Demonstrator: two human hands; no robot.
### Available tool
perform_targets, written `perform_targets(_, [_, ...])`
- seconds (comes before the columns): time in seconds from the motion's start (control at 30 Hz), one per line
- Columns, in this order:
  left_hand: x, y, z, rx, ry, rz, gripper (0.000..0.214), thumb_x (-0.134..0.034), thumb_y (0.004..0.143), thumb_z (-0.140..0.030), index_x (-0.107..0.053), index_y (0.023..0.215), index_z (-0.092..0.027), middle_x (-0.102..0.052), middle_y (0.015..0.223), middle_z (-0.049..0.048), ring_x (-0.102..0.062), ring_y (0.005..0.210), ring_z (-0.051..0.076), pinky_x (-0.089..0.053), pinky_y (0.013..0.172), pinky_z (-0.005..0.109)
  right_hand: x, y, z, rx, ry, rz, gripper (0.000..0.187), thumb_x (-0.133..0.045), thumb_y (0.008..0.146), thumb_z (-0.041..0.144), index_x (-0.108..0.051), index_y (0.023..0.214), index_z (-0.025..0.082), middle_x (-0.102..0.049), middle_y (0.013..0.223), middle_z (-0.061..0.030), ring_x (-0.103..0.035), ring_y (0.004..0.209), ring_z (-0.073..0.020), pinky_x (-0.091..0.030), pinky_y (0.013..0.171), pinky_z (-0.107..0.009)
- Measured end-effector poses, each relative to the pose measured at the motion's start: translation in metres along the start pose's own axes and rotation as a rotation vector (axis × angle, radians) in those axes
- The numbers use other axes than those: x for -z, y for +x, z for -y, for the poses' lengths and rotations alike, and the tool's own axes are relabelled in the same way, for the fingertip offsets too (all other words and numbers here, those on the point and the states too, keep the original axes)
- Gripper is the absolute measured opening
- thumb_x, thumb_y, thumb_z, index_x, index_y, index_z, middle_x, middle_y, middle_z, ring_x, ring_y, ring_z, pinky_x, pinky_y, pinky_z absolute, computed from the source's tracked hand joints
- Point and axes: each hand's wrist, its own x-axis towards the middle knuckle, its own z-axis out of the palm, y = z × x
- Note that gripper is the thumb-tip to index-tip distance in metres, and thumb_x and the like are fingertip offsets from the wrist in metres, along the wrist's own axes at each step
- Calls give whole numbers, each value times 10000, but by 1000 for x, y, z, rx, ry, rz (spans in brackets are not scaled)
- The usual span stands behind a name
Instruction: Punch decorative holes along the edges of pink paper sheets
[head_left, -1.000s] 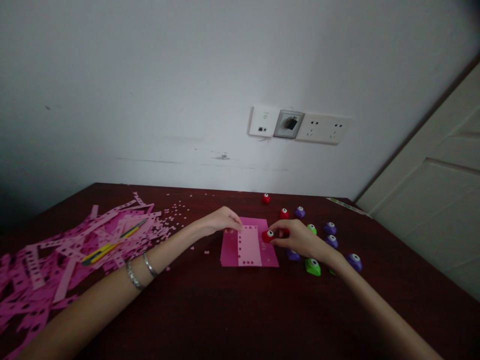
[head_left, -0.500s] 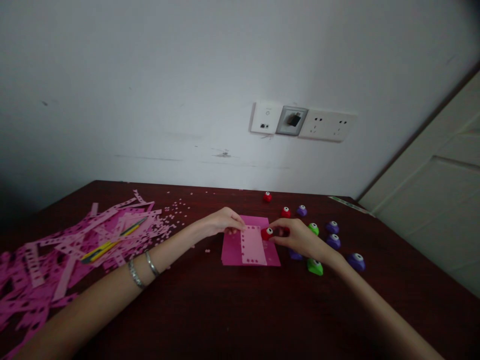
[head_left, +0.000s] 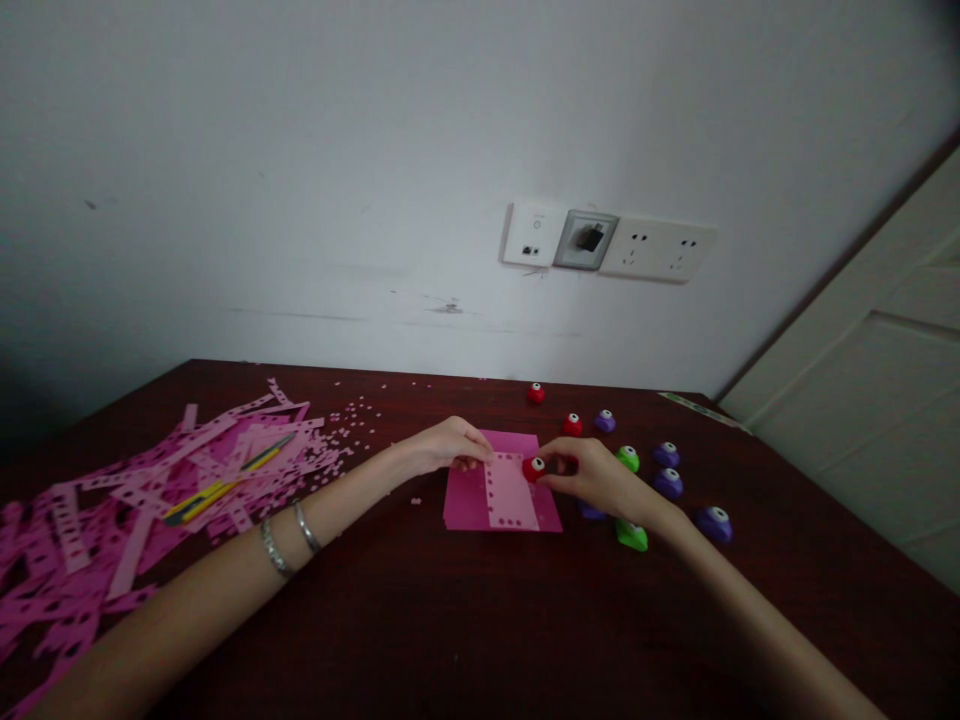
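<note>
My left hand (head_left: 448, 446) pinches the top left corner of a light pink paper strip (head_left: 511, 492) with small holes along its edges. The strip lies on a darker pink sheet (head_left: 463, 500) on the dark wooden table (head_left: 420, 620). My right hand (head_left: 596, 476) grips a small red craft punch (head_left: 534, 467) at the strip's upper right edge. Both wrists rest low over the table, and the left one wears two bracelets.
Several small punches, red (head_left: 572, 424), purple (head_left: 666, 454) and green (head_left: 631, 535), lie scattered right of the sheet. A heap of punched pink paper strips (head_left: 112, 520) with a yellow utility knife (head_left: 217, 488) fills the left side. Wall sockets (head_left: 607, 243) are behind, a door (head_left: 877, 360) at right.
The light pink strip has turned slightly, its lower end swinging right. Both hands stay at its top corners, the punch shifting a little along the edge.
</note>
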Motion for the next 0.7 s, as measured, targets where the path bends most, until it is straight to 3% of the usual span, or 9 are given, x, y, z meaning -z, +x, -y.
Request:
perform_targets(0.37, [-11, 1, 5, -48, 82, -28, 160, -694, 575, -256, -659, 673, -134, -560, 551, -7, -455, 509, 73, -330, 509, 246, -4, 1, 5, 26, -41, 22, 173, -612, 751, 250, -681, 898, 191, -598, 712, -10, -491, 599, -121, -366, 544, -235])
perform_targets(0.7, [-22, 9, 17, -143, 312, -86, 103, -621, 632, -191, -628, 702, -116, -589, 590, 13, -502, 526, 88, -369, 512, 240, -13, 2, -2, 33, -68, 54, 193, -632, 741, 249, -675, 920, 188, -628, 786, -28, -529, 652, -136, -383, 579, -247])
